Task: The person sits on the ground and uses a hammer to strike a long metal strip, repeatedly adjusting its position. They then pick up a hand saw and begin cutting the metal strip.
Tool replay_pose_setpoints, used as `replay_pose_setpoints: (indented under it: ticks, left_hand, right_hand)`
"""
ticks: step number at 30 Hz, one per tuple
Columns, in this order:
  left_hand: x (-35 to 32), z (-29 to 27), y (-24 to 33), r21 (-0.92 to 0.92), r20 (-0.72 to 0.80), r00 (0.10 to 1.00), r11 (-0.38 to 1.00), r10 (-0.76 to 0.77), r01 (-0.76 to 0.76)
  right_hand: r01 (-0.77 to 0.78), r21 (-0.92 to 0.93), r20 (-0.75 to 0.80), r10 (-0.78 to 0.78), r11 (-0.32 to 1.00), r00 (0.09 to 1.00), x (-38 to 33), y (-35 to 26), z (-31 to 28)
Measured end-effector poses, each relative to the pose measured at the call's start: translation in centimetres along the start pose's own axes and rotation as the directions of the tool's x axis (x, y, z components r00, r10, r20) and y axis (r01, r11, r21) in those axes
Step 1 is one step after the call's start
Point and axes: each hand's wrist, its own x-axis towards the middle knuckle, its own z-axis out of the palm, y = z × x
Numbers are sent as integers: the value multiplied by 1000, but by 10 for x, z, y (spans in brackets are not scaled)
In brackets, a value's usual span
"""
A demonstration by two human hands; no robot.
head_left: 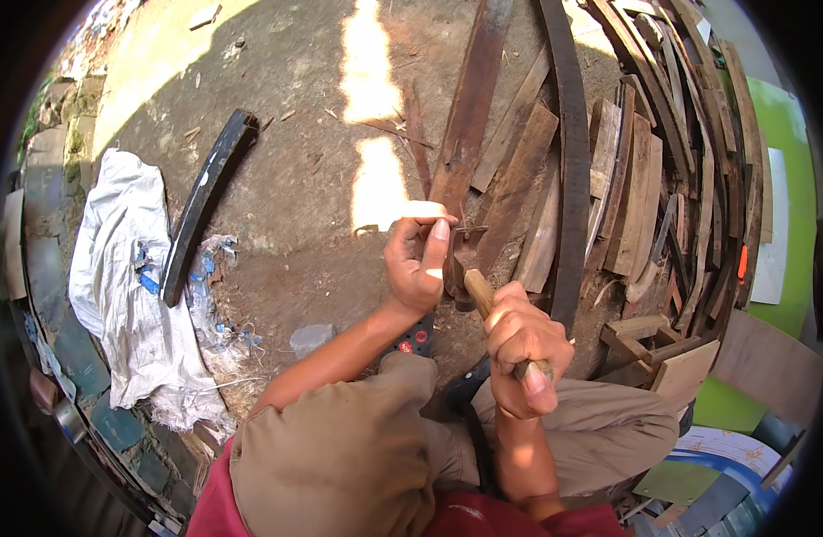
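Handle: a wooden handle (479, 291) slants up and left in front of the person's knees, just beside the near end of a brown plank (472, 98); its lower end sticks out below the fist.
Right hand: the right hand (524, 345) is closed firmly around the handle, thumb near the lower end.
Left hand: the left hand (417, 261) is at the plank's near end, thumb and forefinger close together; whether anything is pinched between them I cannot tell. The two hands are apart.
Dark part: a dark part (460, 273) sits by the handle's upper end; whether they are joined is unclear.
Legs: brown trousers (335, 438), folded, with a dark shoe (417, 338) below the left wrist.
Right side: loose boards (517, 174), a long dark beam (571, 161), then a stack of wood (639, 197); beyond it, a green panel (792, 300).
Left side: a black beam (204, 206), its lower end by a white sack (125, 268).
Floor: bare, dusty floor (290, 170) with sunlit patches.
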Motion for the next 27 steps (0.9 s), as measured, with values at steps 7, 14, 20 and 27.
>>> replay_pose_setpoints:
  ticks: [7,14,20,27]
  left_hand:
    - [26,-39,-4,205,73,480,484,-874,851]
    - [26,-45,-15,116,178,715,736,-676,667]
    - [54,-57,-37,453,-118,986,877,-119,160]
    - [73,-50,-64,794,193,976,600,-104,-93]
  right_hand:
    - [-98,115,29,96,988,995,-17,11,-11]
    - [-216,55,94,210,975,973,-25,20,-8]
    - [-313,-24,-106,309,949,945,-35,31,-14]
    - [-343,-61,-285,313,937,906,-33,37,-22]
